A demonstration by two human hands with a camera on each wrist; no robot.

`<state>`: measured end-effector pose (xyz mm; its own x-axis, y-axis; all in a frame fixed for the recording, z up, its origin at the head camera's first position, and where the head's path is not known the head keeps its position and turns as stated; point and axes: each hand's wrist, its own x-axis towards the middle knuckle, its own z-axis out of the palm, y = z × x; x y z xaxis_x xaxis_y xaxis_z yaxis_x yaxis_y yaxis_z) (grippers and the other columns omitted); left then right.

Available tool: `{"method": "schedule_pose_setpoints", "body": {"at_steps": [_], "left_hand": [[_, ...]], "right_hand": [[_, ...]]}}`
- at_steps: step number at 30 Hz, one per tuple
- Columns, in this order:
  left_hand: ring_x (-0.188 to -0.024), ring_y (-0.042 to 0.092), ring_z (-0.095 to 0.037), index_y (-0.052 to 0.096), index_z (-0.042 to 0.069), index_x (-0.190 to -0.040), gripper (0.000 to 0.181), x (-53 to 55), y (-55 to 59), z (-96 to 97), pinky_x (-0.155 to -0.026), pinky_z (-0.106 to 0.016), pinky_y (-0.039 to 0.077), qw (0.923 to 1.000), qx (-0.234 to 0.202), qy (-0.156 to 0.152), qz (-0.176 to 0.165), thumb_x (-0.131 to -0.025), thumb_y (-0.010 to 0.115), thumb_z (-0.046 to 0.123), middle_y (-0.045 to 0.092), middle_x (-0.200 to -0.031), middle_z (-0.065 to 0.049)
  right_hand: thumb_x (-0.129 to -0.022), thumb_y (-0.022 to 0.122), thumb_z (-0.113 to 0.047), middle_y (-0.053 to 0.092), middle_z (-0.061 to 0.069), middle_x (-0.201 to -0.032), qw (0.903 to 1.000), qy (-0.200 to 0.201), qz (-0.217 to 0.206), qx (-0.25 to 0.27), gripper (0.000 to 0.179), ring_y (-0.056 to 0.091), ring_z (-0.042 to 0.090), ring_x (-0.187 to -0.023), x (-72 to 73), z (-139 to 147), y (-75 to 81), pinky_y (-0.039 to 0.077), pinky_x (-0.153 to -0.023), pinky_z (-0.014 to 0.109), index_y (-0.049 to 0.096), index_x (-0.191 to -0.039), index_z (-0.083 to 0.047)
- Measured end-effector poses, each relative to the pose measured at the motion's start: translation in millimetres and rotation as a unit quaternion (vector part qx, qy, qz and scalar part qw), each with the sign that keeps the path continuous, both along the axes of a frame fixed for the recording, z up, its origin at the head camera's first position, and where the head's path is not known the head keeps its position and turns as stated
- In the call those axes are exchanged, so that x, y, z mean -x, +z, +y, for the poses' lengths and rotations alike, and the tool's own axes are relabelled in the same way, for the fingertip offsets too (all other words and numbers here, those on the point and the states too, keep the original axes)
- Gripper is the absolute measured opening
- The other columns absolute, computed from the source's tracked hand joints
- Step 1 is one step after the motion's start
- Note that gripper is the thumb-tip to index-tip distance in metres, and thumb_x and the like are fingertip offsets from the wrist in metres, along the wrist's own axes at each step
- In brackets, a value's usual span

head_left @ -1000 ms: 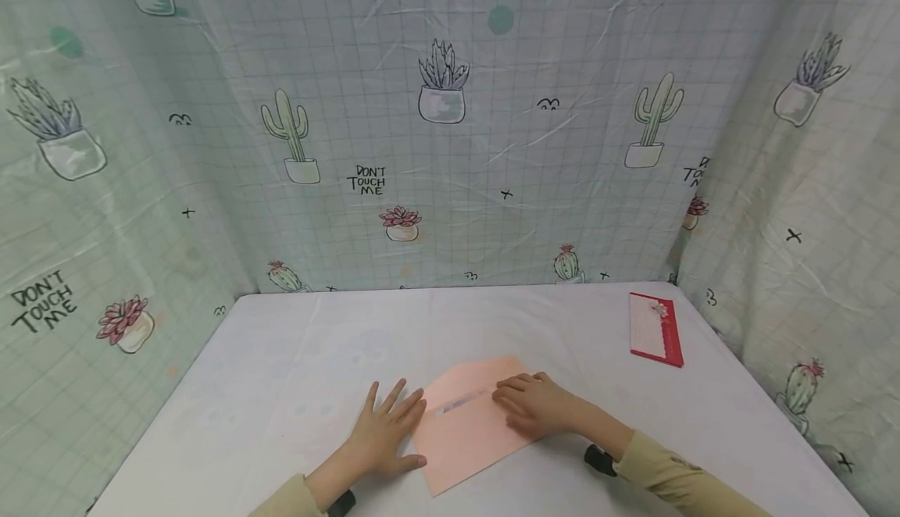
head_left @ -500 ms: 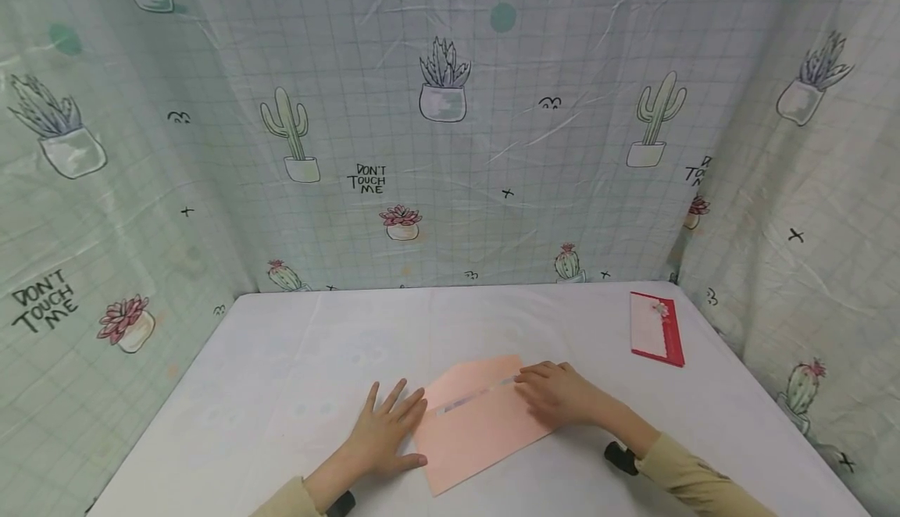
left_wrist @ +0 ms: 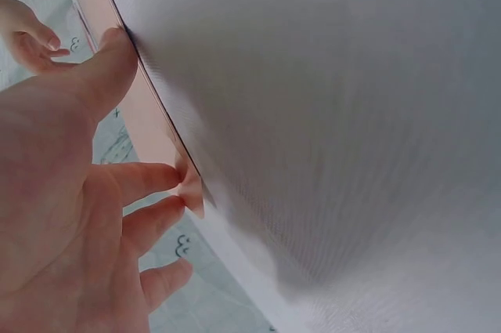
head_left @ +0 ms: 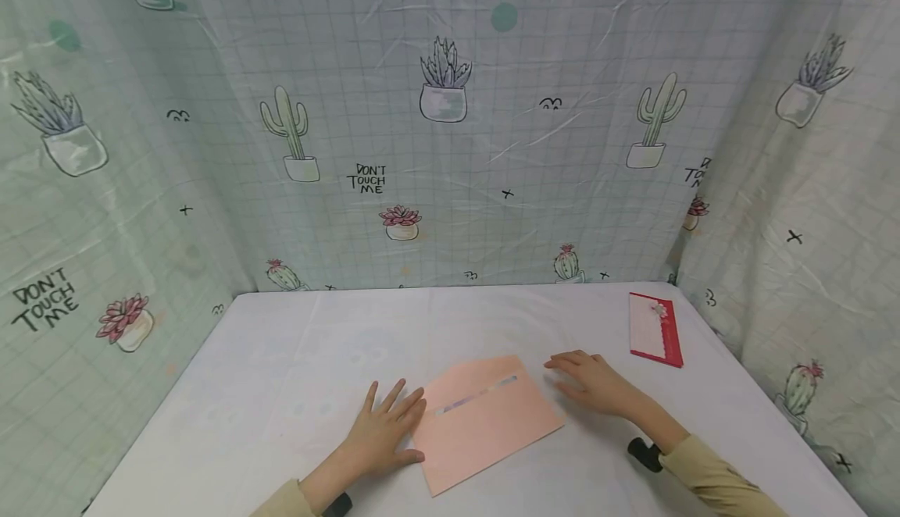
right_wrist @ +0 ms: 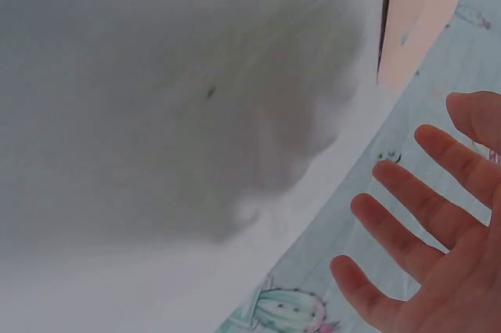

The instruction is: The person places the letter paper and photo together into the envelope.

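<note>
A pink envelope [head_left: 492, 431] lies at a slant on the white table, its flap [head_left: 467, 372] spread out at the far side. Along the fold runs a narrow shiny strip [head_left: 478, 395]. My left hand [head_left: 380, 431] rests at the envelope's left edge with fingers spread; in the left wrist view the thumb and fingertips touch that edge [left_wrist: 160, 114]. My right hand [head_left: 594, 384] is off the envelope, to its right, holding nothing. Its fingers [right_wrist: 415, 200] are spread and nearly straight in the right wrist view, apart from the envelope's edge [right_wrist: 411, 27].
A red and pink card [head_left: 655, 329] with a small flower lies at the table's far right corner. The white tabletop [head_left: 316, 345] ends at a patterned curtain [head_left: 450, 158], which also hangs along both sides.
My right hand has slid rightward along the strip and come off the envelope, uncovering the strip's right end and the envelope's right side. My left hand has stayed in place.
</note>
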<state>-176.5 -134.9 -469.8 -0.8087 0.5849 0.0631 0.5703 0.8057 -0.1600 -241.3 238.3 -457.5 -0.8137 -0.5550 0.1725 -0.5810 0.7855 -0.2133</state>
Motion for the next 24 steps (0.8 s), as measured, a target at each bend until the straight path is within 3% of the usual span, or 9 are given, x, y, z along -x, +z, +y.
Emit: {"method": "schedule_pose_setpoints", "body": {"at_steps": [16,24], "left_hand": [[-0.132,0.031,-0.031,0.044,0.013,-0.131,0.071,-1.8,0.4,-1.4,-0.101,-0.062,0.023,0.9997,-0.024,-0.005,-0.010,-0.078,0.048,0.060,0.039,-0.141,-0.004],[-0.132,0.029,-0.031,0.043,0.012,-0.132,0.071,-0.3,-1.0,-0.7,-0.101,-0.062,0.021,0.9994,-0.029,-0.002,-0.018,-0.079,0.048,0.059,0.038,-0.141,-0.004]], "right_hand": [[-0.084,0.060,-0.018,0.059,0.018,-0.112,0.9934,-0.108,0.016,0.035,0.033,0.052,0.039,-0.104,33.1,61.1,3.9,0.043,-0.076,0.055,0.056,-0.114,-0.007],[-0.087,0.054,-0.019,0.051,0.025,-0.118,0.9866,-0.161,0.007,0.023,0.035,0.045,0.045,-0.108,54.8,92.9,1.0,0.035,-0.082,0.066,0.052,-0.117,-0.003]]}}
